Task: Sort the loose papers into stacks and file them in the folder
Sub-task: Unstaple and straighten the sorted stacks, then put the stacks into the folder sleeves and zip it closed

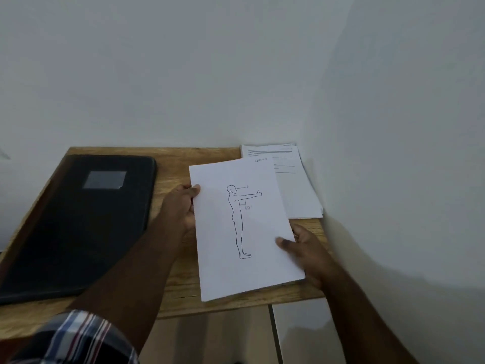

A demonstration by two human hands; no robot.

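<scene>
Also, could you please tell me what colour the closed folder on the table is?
The folder is black with a grey label window, seen clearly in the head view.

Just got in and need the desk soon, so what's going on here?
A person is sorting papers at a wooden table. Both hands hold a sheet with a line drawing of a standing figure: the left hand grips its left edge, the right hand its lower right edge. Another stack of printed papers lies in the far right corner by the wall. The black folder lies closed on the left, nothing visibly filed yet.
</scene>
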